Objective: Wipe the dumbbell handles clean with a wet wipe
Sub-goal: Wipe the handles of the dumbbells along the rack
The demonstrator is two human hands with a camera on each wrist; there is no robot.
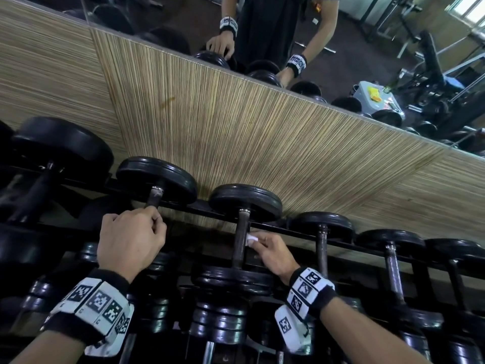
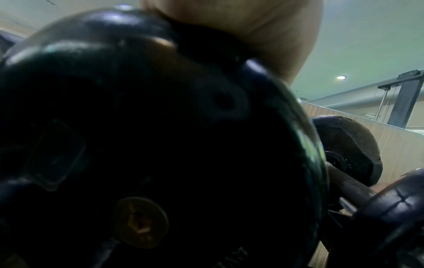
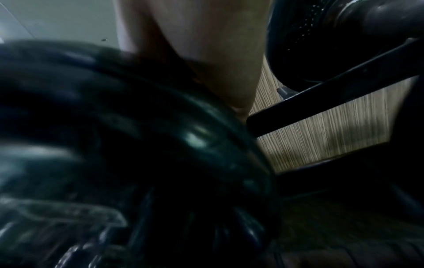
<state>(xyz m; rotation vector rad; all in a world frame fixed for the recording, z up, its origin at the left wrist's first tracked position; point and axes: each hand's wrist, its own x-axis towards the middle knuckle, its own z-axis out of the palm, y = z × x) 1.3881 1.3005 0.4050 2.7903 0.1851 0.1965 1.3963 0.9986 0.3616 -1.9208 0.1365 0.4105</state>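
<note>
Pinching white wet wipe (image 1: 251, 238), right hand (image 1: 273, 254) pressing it against right side of middle dumbbell handle (image 1: 241, 240). Left hand (image 1: 131, 239) curling around neighbouring handle (image 1: 154, 198) to left, near its far plate. Head view showing both grips; wrist views (dark, blurred) showing only black plates (image 2: 160, 136) crowding lens, hiding fingers. More dumbbells (image 1: 321, 245) lying along black rack rail (image 1: 367, 248), striped wood wall panel (image 1: 262, 143) and mirror (image 1: 367, 48) standing behind.
</note>
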